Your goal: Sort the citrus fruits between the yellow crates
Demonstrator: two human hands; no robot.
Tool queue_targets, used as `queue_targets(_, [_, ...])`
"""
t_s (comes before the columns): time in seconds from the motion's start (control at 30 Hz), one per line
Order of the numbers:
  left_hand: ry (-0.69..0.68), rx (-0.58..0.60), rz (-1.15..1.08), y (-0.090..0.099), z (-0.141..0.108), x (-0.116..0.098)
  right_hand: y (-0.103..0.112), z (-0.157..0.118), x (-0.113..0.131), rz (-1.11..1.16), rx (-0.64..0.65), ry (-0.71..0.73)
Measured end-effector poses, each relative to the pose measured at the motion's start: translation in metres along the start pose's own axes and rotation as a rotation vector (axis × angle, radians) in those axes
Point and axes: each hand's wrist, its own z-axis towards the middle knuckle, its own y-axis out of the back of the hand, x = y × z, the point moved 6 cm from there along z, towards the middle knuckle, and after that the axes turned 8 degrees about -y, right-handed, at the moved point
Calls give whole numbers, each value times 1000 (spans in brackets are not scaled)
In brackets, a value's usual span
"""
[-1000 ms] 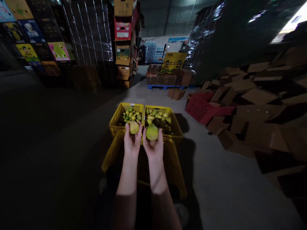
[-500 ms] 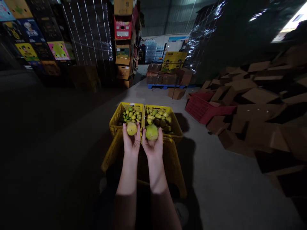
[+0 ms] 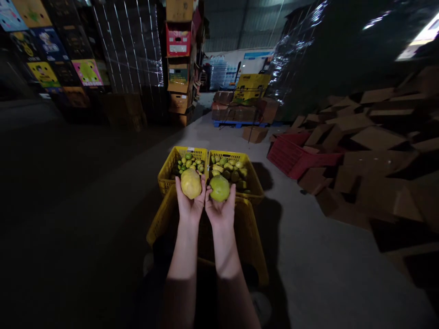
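My left hand (image 3: 190, 204) has its fingers wrapped round a large yellow fruit (image 3: 191, 183), which looks like a lemon or similar citrus. Beside it my right hand (image 3: 220, 209) grips a rounder green fruit (image 3: 220, 188) from below. Both fruits are held up side by side, above the near yellow crate (image 3: 252, 224), whose inside is dark. Beyond my hands stand two more yellow crates: the left crate (image 3: 165, 168) holds small yellow and green fruits (image 3: 188, 161), and the right crate (image 3: 255, 183) holds larger ones (image 3: 229, 168).
On the right, a red crate (image 3: 291, 157) lies against a heap of cardboard boxes (image 3: 373, 160). Ahead, a blue pallet (image 3: 240, 124) carries boxes, with a small carton (image 3: 255, 134) before it. Stacked boxes (image 3: 178, 77) rise behind to the left. Grey concrete floor (image 3: 308, 256) surrounds the crates.
The yellow fruit has turned and risen a little in my left hand, showing more of its surface. The green fruit has tilted slightly in my right hand. The view has shifted slightly.
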Motion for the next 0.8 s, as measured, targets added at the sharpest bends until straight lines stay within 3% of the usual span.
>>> queue_targets(0.3, [4, -235, 12, 18, 7, 3, 13, 3, 3, 67, -108, -22])
queue_targets(0.47, [-73, -240, 55, 16, 2, 2, 12, -1, 6, -1, -69, -22])
queue_targets(0.63, [22, -188, 102, 18, 5, 13, 6, -5, 2, -65, -10, -76])
queue_targets(0.8, [1, -199, 85, 18, 8, 14, 13, 3, 5, -58, 46, -72])
